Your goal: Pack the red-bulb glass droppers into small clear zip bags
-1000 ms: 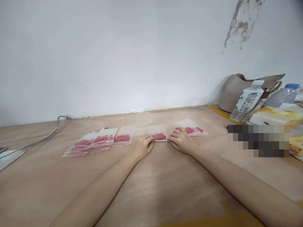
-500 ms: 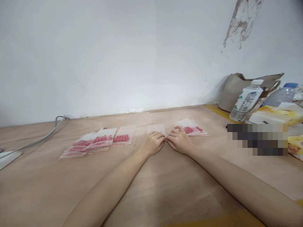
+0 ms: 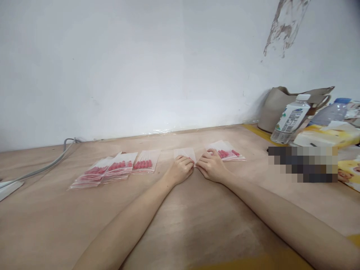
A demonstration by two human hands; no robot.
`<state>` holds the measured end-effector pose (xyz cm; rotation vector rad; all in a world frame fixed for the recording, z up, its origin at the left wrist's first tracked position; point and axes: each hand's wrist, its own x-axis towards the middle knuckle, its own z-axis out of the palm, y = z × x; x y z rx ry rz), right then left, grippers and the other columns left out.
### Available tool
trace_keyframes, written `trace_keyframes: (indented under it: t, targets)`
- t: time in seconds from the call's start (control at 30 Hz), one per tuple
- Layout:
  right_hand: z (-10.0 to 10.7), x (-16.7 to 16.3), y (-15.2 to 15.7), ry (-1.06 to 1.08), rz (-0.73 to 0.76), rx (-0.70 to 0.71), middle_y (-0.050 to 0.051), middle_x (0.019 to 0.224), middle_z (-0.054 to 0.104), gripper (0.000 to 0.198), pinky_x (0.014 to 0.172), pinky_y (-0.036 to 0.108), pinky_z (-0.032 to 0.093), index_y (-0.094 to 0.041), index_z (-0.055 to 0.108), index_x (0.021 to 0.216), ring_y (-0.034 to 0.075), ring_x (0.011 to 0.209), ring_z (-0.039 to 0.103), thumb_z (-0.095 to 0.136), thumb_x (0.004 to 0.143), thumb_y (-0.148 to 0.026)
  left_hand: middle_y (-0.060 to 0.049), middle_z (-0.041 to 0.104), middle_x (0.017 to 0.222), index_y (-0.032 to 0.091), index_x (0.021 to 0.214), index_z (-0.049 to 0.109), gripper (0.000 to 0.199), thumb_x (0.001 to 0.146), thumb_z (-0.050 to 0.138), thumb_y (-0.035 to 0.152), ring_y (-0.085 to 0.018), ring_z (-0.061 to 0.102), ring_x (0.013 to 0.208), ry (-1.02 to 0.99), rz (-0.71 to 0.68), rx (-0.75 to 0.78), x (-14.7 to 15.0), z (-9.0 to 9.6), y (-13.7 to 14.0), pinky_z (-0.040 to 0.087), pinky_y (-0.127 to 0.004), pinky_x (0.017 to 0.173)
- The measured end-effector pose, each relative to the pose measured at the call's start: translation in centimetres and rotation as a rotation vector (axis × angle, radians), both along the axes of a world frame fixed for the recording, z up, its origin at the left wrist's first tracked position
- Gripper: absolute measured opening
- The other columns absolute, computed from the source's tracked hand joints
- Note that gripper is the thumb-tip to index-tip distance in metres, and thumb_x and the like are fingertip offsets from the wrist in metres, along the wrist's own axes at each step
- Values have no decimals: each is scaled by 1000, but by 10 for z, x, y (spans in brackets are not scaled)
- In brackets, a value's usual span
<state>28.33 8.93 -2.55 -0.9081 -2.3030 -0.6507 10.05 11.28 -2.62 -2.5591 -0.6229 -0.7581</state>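
Note:
A small clear zip bag lies flat in the middle of the table, its near edge under my fingers. My left hand is closed on that near edge, fingers curled together. Against the bag's right corner, my right hand pinches with thumb and finger; the fingertips of both hands almost meet. Just beyond the right hand sits a pile of zip bags holding pink-red, capsule-shaped pieces. Left of my hands lies a similar filled bag, beside overlapping stacks of filled bags. What the central bag holds is hidden by my fingers.
A white-capped bottle, a beige bag and a blue-capped bottle stand at the back right. Near them is a yellow-white packet. A grey cable runs along the left. The wall bounds the table.
My fingertips have drawn slightly apart along the bag's near edge, the left hand shifting a little left. The filled bags stay in place; the view has moved slightly.

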Motion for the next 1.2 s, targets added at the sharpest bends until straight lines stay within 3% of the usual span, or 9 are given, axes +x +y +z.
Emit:
trace_keyframes:
  t: [0.6,0.83,0.9,1.0,1.1,1.2]
  targets:
    - [0,9,-2,35,-52,-8,2,66,63,21,91,39,21,-19,62,68,14,72,50,46,82,-17,-7,65,79,17,78,63,24,88,41,21,-17,61,78,-43,95,-46,-68,11,-19,49,-33,74]
    - [-4,39,4,113,-182,-34,2,69,64,20,87,38,22,-19,62,71,16,74,53,45,82,-21,-5,66,81,20,77,63,27,88,39,25,-19,61,82,-111,248,-64,-123,12,-23,48,-34,79]
    - [-3,34,3,106,-169,-49,4,83,66,15,85,37,24,-19,63,82,17,81,54,48,80,-21,-4,66,86,20,82,63,24,88,41,27,-19,60,85,-120,287,-73,-124,12,-26,47,-34,82]
    - [-1,21,2,56,-148,-57,6,108,60,26,79,36,26,-23,60,102,19,90,53,50,78,-18,-9,62,102,17,100,59,26,85,47,35,-24,55,100,-150,373,-66,-119,11,-29,42,-41,90]
    - [-2,14,6,-16,-77,-50,4,108,61,24,72,33,29,-25,62,96,18,90,55,46,82,-16,-15,57,112,12,112,52,44,82,49,43,-31,46,112,-150,541,-72,-119,10,-30,36,-46,95]
    - [-8,14,12,-20,7,-39,6,103,64,28,70,30,33,-19,63,91,15,85,57,40,82,-7,-15,60,107,12,106,55,44,82,46,47,-32,47,112,-87,647,-125,-122,8,-28,32,-49,97]
